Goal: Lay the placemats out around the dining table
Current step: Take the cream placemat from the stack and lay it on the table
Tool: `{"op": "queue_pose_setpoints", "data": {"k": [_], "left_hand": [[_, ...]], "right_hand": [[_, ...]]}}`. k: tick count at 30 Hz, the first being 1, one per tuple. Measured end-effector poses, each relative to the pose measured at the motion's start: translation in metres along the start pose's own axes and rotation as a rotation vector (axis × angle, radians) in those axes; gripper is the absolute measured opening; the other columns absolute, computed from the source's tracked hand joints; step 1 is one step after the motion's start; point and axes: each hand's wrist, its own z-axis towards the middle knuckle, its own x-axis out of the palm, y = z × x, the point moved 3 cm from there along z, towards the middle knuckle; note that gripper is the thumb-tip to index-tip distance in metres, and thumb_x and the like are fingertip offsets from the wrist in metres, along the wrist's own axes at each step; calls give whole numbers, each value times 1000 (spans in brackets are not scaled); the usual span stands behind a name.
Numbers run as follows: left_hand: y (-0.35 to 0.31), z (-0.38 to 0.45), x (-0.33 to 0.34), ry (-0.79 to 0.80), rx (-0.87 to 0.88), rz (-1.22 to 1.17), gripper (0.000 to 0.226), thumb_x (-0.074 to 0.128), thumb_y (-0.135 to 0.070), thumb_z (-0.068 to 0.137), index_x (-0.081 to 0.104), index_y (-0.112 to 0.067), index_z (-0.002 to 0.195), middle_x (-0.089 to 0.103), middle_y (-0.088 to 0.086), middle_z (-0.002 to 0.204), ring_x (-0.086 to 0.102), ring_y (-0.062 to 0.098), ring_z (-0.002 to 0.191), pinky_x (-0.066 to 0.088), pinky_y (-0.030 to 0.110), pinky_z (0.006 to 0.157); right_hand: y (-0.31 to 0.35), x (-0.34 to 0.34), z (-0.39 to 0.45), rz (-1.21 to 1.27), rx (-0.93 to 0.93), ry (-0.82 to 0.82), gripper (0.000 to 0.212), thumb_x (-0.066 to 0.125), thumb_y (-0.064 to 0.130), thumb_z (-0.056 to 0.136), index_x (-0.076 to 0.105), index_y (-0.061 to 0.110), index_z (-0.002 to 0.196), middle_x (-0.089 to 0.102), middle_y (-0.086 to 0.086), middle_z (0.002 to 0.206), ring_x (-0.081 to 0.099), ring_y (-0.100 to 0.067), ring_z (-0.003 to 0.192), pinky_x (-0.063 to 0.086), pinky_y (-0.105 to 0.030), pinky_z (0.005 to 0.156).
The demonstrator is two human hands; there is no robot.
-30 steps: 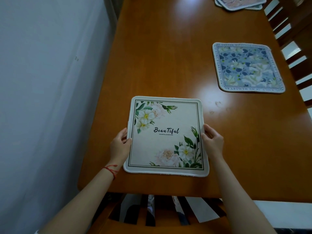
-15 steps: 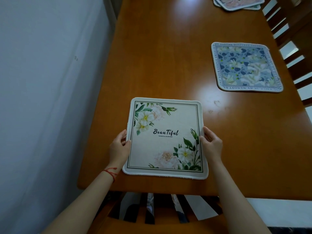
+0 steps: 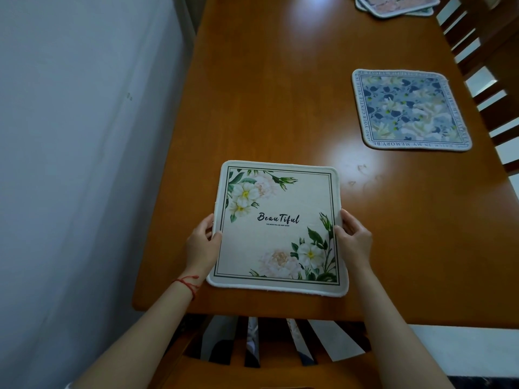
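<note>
Cream mat (image 3: 276,228) lay flat at the table's (image 3: 280,94) near end, square to the edge, between my hands. Left hand (image 3: 200,245) and right hand (image 3: 354,240) each pinched a side edge, equally near. Blue mat (image 3: 408,109) sat well apart, far right.

Pink placemat stack (image 3: 394,5) cropped by the top edge; fingertips of both hands under the cream placemat (image 3: 278,228).

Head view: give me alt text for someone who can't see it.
Both hands, left hand and right hand, hold a cream flowered placemat by its sides on a wooden table. A blue placemat lies further right, with a stack of placemats beyond.
</note>
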Motion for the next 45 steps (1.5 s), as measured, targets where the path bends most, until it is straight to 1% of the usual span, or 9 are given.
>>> {"op": "queue_pose_setpoints", "data": {"k": [5, 9, 11, 15, 19, 24, 27, 32, 45], "left_hand": [[1, 0, 0, 3, 5, 10, 47, 51, -5, 90, 41, -10, 135, 51, 12, 132, 51, 17, 110, 42, 24, 88], [-4, 0, -1, -2, 0, 17, 44, 49, -4, 90, 43, -7, 134, 53, 10, 129, 51, 19, 113, 42, 24, 90], [-6, -2, -1, -4, 46, 83, 43, 50, -6, 89, 45, -8, 132, 52, 11, 130, 50, 22, 117, 44, 33, 97], [-14, -14, 9, 33, 207, 239, 44, 51, -9, 90, 43, -6, 133, 46, 11, 137, 37, 23, 129, 28, 30, 105], [-27, -23, 21, 152, 359, 312, 45, 48, -21, 93, 40, -6, 135, 44, 11, 139, 34, 22, 131, 21, 25, 105], [-43, -30, 39, 298, 546, 501, 77, 20, -56, 79, 41, -6, 135, 45, 11, 138, 35, 23, 131, 21, 29, 108], [-55, -35, 53, 334, 648, 604, 75, 20, -53, 81, 45, -4, 131, 50, 14, 134, 42, 27, 127, 27, 35, 107], [-81, -52, 81, 361, 834, 756, 55, 36, -40, 85, 61, 1, 112, 66, 18, 109, 62, 34, 103, 48, 47, 88], [-141, -152, 184, 449, 1181, 883, 54, 34, -42, 88, 57, -5, 120, 62, 15, 121, 57, 31, 114, 46, 46, 93]], "right_hand": [[2, 0, -1, -16, 8, 9, 49, 57, -2, 83, 45, 3, 131, 54, -14, 130, 56, -23, 113, 51, -31, 89], [4, 0, -2, -85, -16, 35, 51, 58, 1, 84, 43, 3, 132, 53, -14, 131, 56, -25, 113, 51, -40, 91], [5, 0, -5, -125, -26, 49, 51, 59, 4, 85, 42, 3, 133, 52, -14, 132, 55, -27, 115, 51, -44, 91], [9, 1, -17, -237, -67, 58, 52, 58, 16, 88, 40, 5, 135, 49, -13, 135, 48, -26, 123, 45, -46, 99], [17, -1, -31, -500, -184, 111, 50, 52, 23, 92, 38, 6, 136, 43, -10, 140, 36, -21, 132, 28, -32, 108], [21, -17, -52, -696, -245, 113, 54, 48, 30, 93, 32, 7, 139, 39, -11, 144, 31, -21, 134, 25, -31, 110], [21, -36, -65, -741, -257, 40, 55, 48, 32, 93, 31, 8, 140, 38, -11, 144, 31, -21, 135, 25, -32, 110], [16, -75, -80, -742, -213, -80, 55, 48, 34, 92, 32, 11, 140, 39, -9, 143, 32, -21, 134, 29, -37, 111], [-38, -208, -149, -726, -140, -420, 49, 58, 29, 88, 49, 4, 129, 53, -16, 131, 47, -30, 123, 38, -43, 101]]}}
